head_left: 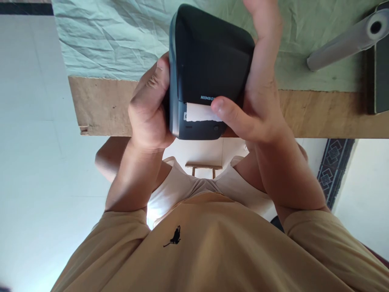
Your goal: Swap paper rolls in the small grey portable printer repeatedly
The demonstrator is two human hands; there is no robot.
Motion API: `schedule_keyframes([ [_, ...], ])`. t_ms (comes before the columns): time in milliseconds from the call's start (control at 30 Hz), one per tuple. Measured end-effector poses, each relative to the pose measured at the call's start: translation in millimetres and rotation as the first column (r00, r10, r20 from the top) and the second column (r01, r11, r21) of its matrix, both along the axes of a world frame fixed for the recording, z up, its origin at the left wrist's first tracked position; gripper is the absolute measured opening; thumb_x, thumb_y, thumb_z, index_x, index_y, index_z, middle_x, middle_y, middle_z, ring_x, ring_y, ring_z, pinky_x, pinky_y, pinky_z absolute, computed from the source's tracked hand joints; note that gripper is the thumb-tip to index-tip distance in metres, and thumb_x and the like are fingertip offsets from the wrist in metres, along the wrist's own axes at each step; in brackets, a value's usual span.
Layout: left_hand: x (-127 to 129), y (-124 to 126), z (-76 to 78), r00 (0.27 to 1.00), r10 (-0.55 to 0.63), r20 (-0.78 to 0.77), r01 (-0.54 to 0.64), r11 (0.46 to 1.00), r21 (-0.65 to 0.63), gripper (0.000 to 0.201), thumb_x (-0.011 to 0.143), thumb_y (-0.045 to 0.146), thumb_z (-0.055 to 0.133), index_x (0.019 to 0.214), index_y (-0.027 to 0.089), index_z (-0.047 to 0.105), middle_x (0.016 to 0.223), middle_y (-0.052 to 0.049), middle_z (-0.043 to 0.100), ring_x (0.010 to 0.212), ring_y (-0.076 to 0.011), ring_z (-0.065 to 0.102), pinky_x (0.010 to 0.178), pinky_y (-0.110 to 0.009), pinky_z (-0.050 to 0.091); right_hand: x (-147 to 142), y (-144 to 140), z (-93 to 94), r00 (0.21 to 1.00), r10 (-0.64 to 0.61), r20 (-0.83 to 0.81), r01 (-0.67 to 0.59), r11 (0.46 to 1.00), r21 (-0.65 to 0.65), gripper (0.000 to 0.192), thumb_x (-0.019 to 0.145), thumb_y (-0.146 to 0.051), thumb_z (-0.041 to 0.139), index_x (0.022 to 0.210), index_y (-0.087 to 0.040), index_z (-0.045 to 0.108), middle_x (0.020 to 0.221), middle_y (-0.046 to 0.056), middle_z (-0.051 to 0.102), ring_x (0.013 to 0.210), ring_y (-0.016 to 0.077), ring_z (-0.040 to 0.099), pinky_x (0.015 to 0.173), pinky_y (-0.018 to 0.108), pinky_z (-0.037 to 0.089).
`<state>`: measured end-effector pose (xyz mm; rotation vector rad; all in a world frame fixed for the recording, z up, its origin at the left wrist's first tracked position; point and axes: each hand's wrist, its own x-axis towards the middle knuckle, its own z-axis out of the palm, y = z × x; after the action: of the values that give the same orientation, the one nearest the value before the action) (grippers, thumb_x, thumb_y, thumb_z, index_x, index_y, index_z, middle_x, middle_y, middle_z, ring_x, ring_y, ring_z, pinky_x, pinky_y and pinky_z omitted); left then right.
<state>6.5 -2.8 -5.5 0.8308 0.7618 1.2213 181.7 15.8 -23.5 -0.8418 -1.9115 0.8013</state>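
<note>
A black label printer marked "NIIMBOT" is held up over the near edge of the table, its front toward me. A strip of white label paper sticks out of its front slot. My left hand grips the printer's left side, thumb along the edge and the other fingers hidden behind or under it. At the right side, my right hand supports the printer with its palm. Its thumb lies over the right end of the paper, and its other fingers extend upward, partly out of frame.
The wooden table bears a wrinkled pale green cloth. A roll of whitish film lies at the right, against a dark tray-like object cut off by the frame. Below the table edge are my legs and a small wooden stool.
</note>
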Motion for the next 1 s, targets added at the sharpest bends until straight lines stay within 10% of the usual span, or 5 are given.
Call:
schedule_keyframes([
  [100,0,0,0.6,1.0,0.019,-0.008,-0.019,1.0,-0.009,0.042,0.103,0.048,0.043,0.094,0.026,0.078,0.104,-0.002,0.073,0.121,-0.0232,0.061,0.105,-0.037,0.053,3,3,-0.1,0.998,0.058,0.015,-0.06,0.979,0.197,0.074,0.088,-0.058,0.057,0.151,-0.03,0.029,0.155,0.004,0.039,0.155,0.0296,0.035,0.133,0.051,0.029],
  [533,7,3,-11.1,0.967,0.256,-0.004,-0.255,0.964,0.071,0.057,0.103,0.051,0.045,0.055,0.023,0.058,0.062,-0.001,0.031,0.059,-0.0151,0.033,0.067,-0.03,0.039,1,-3,8.4,1.0,0.031,-0.004,-0.031,0.998,0.058,0.067,0.087,-0.054,0.059,0.143,-0.024,0.039,0.152,0.01,0.043,0.151,0.0304,0.042,0.128,0.05,0.039],
  [767,-3,9,-8.7,0.992,-0.096,0.076,0.093,0.995,0.042,0.042,0.096,0.054,0.05,0.104,0.021,0.074,0.095,-0.009,0.067,0.107,-0.0255,0.06,0.093,-0.037,0.054,9,-3,13.5,0.999,0.039,0.036,-0.042,0.997,0.06,0.067,0.089,-0.052,0.059,0.147,-0.026,0.036,0.154,0.004,0.042,0.153,0.0263,0.039,0.129,0.045,0.036],
  [900,0,2,4.0,0.997,-0.069,-0.044,0.068,0.997,-0.019,0.036,0.103,0.037,0.039,0.104,0.025,0.072,0.115,-0.007,0.069,0.13,-0.0299,0.057,0.095,-0.039,0.054,14,-5,21.3,0.989,-0.05,0.136,0.041,0.997,0.067,0.066,0.089,-0.057,0.058,0.145,-0.026,0.044,0.151,0.002,0.047,0.154,0.0258,0.035,0.135,0.045,0.026],
  [1000,-2,-2,8.6,0.995,-0.012,-0.1,0.007,0.999,-0.047,0.032,0.103,0.024,0.041,0.098,0.023,0.072,0.113,-0.007,0.069,0.127,-0.0286,0.06,0.093,-0.034,0.051,19,-4,26.3,0.989,-0.075,0.126,0.066,0.995,0.071,0.074,0.085,-0.061,0.061,0.145,-0.021,0.048,0.149,0.006,0.049,0.148,0.0256,0.042,0.125,0.043,0.043],
])
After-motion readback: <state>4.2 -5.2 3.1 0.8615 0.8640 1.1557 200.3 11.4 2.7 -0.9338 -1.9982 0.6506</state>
